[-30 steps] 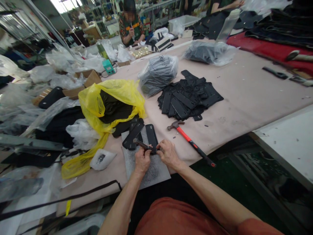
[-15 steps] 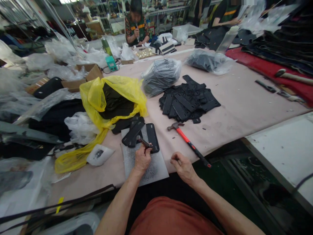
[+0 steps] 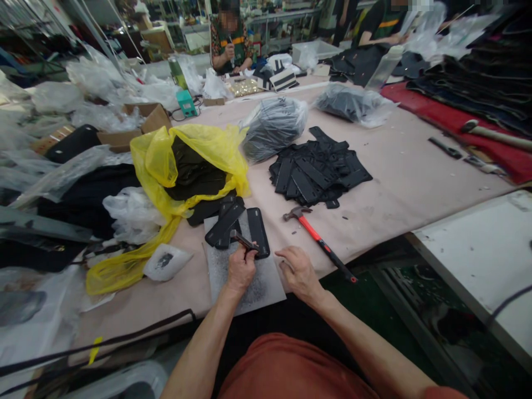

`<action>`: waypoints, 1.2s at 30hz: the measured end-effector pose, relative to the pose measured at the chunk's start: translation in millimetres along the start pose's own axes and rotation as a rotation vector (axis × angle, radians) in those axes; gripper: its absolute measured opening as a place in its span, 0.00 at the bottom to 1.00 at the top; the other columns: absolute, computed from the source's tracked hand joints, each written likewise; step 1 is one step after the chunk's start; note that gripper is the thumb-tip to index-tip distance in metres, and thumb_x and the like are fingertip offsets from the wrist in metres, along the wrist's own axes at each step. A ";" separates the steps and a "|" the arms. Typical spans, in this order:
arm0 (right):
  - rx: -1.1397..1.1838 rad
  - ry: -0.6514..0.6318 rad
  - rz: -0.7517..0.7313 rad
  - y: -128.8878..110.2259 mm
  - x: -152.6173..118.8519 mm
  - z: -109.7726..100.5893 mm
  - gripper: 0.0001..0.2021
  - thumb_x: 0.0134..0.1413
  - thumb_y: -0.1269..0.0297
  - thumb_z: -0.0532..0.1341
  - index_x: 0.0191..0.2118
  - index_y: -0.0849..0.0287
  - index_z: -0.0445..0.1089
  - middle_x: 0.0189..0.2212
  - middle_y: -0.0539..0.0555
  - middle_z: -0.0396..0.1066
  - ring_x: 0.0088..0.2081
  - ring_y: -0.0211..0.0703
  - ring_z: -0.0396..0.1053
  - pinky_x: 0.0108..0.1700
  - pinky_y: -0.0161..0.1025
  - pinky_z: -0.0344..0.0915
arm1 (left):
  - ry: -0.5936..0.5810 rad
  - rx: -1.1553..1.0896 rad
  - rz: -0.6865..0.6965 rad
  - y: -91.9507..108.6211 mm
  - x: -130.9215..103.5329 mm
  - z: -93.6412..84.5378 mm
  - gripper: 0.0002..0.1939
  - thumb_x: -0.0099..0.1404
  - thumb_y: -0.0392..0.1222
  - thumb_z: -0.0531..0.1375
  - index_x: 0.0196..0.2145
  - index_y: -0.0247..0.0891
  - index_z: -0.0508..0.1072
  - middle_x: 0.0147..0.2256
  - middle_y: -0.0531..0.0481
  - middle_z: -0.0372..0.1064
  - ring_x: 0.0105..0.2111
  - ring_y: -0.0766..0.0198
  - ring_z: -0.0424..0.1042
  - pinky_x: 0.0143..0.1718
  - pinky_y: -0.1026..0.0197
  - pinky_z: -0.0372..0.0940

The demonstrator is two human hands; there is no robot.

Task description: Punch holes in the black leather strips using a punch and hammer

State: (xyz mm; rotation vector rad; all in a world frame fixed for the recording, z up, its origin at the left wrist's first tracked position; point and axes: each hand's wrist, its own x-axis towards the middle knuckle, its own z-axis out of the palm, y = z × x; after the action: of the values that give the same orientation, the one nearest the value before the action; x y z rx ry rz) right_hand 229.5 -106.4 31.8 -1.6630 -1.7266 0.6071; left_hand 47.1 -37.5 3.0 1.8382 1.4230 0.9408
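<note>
My left hand (image 3: 241,268) is closed around a short metal punch (image 3: 244,240), whose lower end is over a black slotted strip (image 3: 258,233). That strip lies partly on a grey-white board (image 3: 261,288), beside several overlapping black strips (image 3: 226,223). To the right, my right hand (image 3: 300,272) hovers near the board's right edge, index finger stretched out and fingers apart, with nothing visible in it. A claw hammer (image 3: 318,238) with a red and black handle lies on the table to the right of this hand.
A heap of black strips (image 3: 318,169) lies behind the hammer. Left of it stands an open yellow bag (image 3: 149,160) of dark pieces. Clear bags (image 3: 274,124) sit farther back. A co-worker (image 3: 230,41) is across the table. Its front edge runs close to my body.
My right hand has moved slightly left and its fingers have opened out from a pinch. My left hand still holds the punch at the black strip. The view has shifted slightly.
</note>
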 end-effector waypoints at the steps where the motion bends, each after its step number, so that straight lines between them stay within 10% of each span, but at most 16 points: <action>1: -0.028 -0.011 -0.017 -2.9 12.6 5.8 0.13 0.53 0.72 0.55 0.44 0.57 0.71 0.41 0.57 0.69 0.45 0.48 0.64 0.48 0.45 0.59 | 0.000 -0.003 0.001 0.1 -0.1 0.0 0.12 0.64 0.35 0.55 0.43 0.39 0.74 0.41 0.47 0.78 0.40 0.57 0.77 0.43 0.55 0.72; 22: 0.105 -0.103 0.069 -0.2 43.7 30.9 0.03 0.51 0.72 0.56 0.29 0.58 0.65 0.30 0.51 0.66 0.36 0.42 0.63 0.41 0.40 0.56 | -0.013 -0.036 -0.027 -3.0 1.4 0.6 0.13 0.63 0.34 0.56 0.45 0.38 0.74 0.41 0.47 0.78 0.40 0.58 0.77 0.43 0.57 0.72; 28: 0.447 -0.175 0.326 3.7 -2.4 -0.7 0.05 0.55 0.62 0.56 0.33 0.57 0.63 0.27 0.47 0.63 0.30 0.37 0.61 0.34 0.35 0.58 | -0.013 -0.022 -0.025 -2.5 1.2 1.0 0.13 0.63 0.34 0.56 0.44 0.38 0.74 0.41 0.47 0.78 0.41 0.57 0.77 0.44 0.56 0.71; 36: 0.296 -0.087 0.666 51.8 -93.9 -35.0 0.17 0.56 0.48 0.54 0.29 0.57 0.68 0.22 0.51 0.68 0.26 0.40 0.65 0.32 0.37 0.61 | -0.020 -0.061 -0.018 -5.2 1.0 0.4 0.13 0.63 0.35 0.57 0.46 0.38 0.74 0.40 0.46 0.78 0.38 0.57 0.77 0.42 0.56 0.72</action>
State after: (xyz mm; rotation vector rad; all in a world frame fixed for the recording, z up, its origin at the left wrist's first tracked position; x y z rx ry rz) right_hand 288.4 -198.8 5.1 -1.9974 -1.0361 1.1863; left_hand 44.8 -35.4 -1.3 1.7833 1.3816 0.9440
